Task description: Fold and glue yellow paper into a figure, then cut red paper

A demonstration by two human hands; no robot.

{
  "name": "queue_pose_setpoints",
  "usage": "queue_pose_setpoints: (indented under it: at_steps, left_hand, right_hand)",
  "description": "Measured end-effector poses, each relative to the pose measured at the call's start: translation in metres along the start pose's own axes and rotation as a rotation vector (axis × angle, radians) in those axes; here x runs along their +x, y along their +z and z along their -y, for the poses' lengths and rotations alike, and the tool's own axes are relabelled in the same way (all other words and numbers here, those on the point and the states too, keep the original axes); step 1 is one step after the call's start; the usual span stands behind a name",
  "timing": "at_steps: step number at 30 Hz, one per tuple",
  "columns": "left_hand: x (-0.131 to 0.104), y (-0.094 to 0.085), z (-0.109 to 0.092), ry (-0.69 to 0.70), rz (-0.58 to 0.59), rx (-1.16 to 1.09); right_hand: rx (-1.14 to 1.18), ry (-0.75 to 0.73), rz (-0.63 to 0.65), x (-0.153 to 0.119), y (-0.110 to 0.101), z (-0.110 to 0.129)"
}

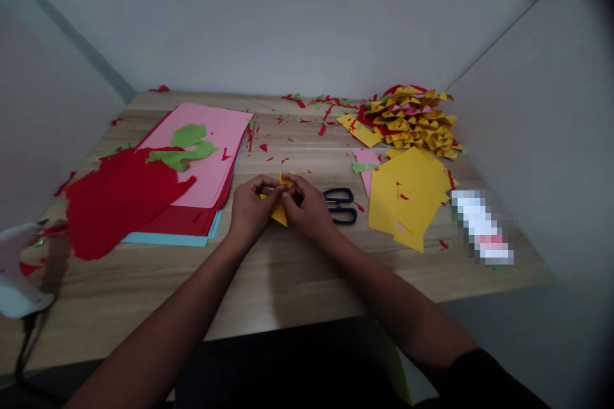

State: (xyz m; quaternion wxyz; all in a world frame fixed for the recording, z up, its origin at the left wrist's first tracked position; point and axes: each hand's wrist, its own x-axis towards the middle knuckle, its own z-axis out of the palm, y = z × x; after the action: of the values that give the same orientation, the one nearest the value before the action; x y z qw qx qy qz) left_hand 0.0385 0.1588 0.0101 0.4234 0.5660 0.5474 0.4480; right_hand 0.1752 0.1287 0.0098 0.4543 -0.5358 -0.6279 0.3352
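Between my two hands is a small piece of yellow paper [280,213], partly folded, its lower corner pointing down toward the table. My left hand [252,206] pinches it from the left, fingers closed on its edge. From the right, my right hand [307,203] grips the upper part with thumb and fingers. Both sets of fingertips meet and hide much of the paper. Just right of my right hand lie scissors [341,206]; their dark handles show, while the blades are hidden behind the hand.
Left, red paper [119,198] and green scraps [189,134] lie on pink sheets [211,166]. Right are yellow sheets [407,185], a pile of folded yellow pieces [417,124] and a blurred object [482,227]. A white corded device [16,275] stands at the left edge of the table [307,294].
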Motion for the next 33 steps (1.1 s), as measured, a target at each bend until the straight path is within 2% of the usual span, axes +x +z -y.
queue_pose_setpoints:
  at_steps: [3,8,14,20,26,33]
  left_hand:
    - [-0.001,0.000,0.000,0.029,-0.002,0.013]
    - [-0.002,-0.001,0.000,0.070,-0.011,0.002]
    - [-0.003,0.000,0.002,0.074,0.008,0.019]
    - [-0.005,-0.001,0.006,0.165,0.028,0.097]
    - [-0.004,-0.002,0.006,0.201,0.010,0.147]
    - [-0.003,-0.002,0.006,0.220,0.002,0.095]
  right_hand:
    - [0.113,0.018,-0.027,0.002,-0.001,0.000]
    - [-0.015,0.035,-0.097,0.003,-0.007,0.003]
    - [0.111,0.027,-0.058,0.007,-0.007,-0.006]
    - [0.229,0.069,-0.068,0.012,-0.006,-0.013]
    - [0.272,0.078,-0.035,0.013,-0.008,-0.009]
    - [0.350,0.134,-0.014,0.012,-0.009,-0.002]
